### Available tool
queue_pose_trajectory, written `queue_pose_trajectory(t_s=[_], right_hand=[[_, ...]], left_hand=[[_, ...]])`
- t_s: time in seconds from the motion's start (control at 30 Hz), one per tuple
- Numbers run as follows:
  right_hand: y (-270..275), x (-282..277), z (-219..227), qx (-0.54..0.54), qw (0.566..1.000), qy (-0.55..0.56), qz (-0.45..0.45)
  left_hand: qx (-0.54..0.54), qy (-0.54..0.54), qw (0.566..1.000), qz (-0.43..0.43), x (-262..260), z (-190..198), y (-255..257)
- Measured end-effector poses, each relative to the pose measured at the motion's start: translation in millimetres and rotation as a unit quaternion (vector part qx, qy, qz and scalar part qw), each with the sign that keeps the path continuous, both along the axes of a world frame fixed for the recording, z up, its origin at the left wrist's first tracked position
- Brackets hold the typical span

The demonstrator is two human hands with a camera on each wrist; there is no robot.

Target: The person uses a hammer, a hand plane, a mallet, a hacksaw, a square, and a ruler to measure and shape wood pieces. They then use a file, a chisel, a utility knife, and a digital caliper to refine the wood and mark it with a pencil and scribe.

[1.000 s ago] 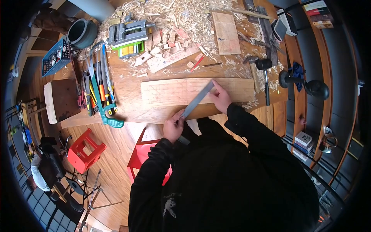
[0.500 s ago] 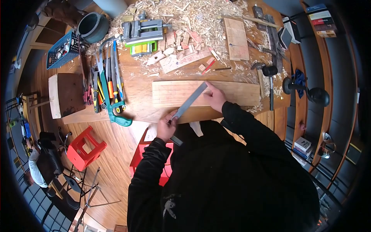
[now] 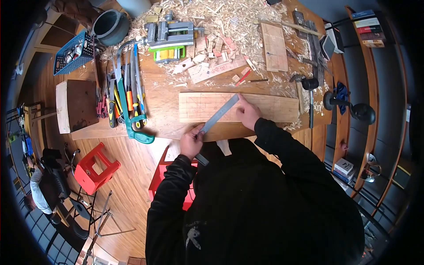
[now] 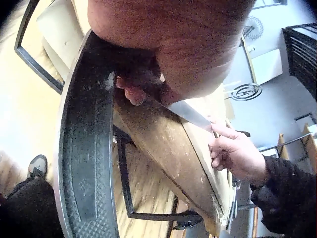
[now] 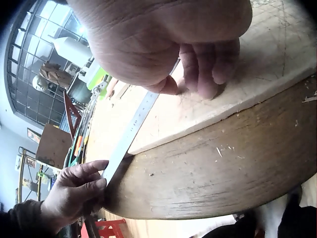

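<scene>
A pale wooden board (image 3: 274,108) lies flat along the near edge of the workbench, with faint pencil lines on it. Slanting over its left half is the steel blade of a try square (image 3: 219,115), with ruler marks showing in the right wrist view. My left hand (image 3: 191,143) grips the square at its corner, off the bench's front edge; the dark textured stock (image 4: 89,148) sticks out below that hand. With thumb and fingers, my right hand (image 3: 248,115) pinches the blade's far end over the board, its other fingers curled close to the wood (image 5: 163,116).
Left on the bench lie a green-handled saw (image 3: 140,137) and several files and screwdrivers. Behind the board are a vise (image 3: 170,34), wood offcuts, a red pencil (image 3: 243,76) and shavings. A mallet (image 3: 310,84) lies right. Red stools (image 3: 95,170) stand on the floor.
Both hands have moved left along the board with the try square, mostly in the first half second. The head view has shifted, so the bench appears further right.
</scene>
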State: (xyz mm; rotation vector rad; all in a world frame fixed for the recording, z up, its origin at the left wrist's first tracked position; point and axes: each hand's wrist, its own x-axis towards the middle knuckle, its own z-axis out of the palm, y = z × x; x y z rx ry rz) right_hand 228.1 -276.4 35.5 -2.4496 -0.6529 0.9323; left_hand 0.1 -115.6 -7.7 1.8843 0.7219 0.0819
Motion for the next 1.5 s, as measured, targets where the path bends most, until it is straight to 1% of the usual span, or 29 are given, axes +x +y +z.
queue_pose_trajectory(t_s=[0.07,0.23,0.43,0.53,0.73,1.0,1.27,1.37,1.43,1.5], right_hand=[[1.0,-0.6,0.7,-0.008,1.0,-0.002,0.009],[3.2,0.5,-0.8,-0.02,1.0,-0.005,0.022],[3.9,0.6,1.7,-0.025,0.999,-0.009,0.033],[2.7,0.9,-4.5,-0.029,0.998,-0.024,0.043],[0.1,-0.2,-7.9,-0.003,0.999,-0.027,0.029],[1.8,0.3,-5.2,-0.012,0.999,-0.02,0.026],[1.7,0.3,-5.6,-0.015,1.0,-0.01,0.026],[0.1,0.6,-9.4,-0.009,1.0,-0.005,0.024],[-1.1,-0.3,-12.1,0.021,0.999,-0.034,0.025],[-2.1,-0.1,-14.0,0.022,0.999,-0.032,0.025]], left_hand=[[0.007,-0.016,1.0,0.009,0.2,-1.3,0.6],[-0.014,0.012,1.0,0.007,0.5,-0.3,1.5],[-0.007,0.018,1.0,0.003,0.7,0.8,2.2],[-0.01,0.019,1.0,0.005,1.3,0.2,2.6],[-0.011,0.014,1.0,0.013,1.7,3.3,0.7],[-0.02,0.023,1.0,0.003,0.6,0.2,3.0],[-0.019,0.018,1.0,-0.006,2.8,8.0,5.2],[-0.005,0.036,0.999,-0.023,3.7,9.9,7.0],[-0.006,0.036,0.999,-0.029,4.2,10.4,7.5],[-0.005,0.036,0.999,-0.03,4.3,10.3,8.1]])
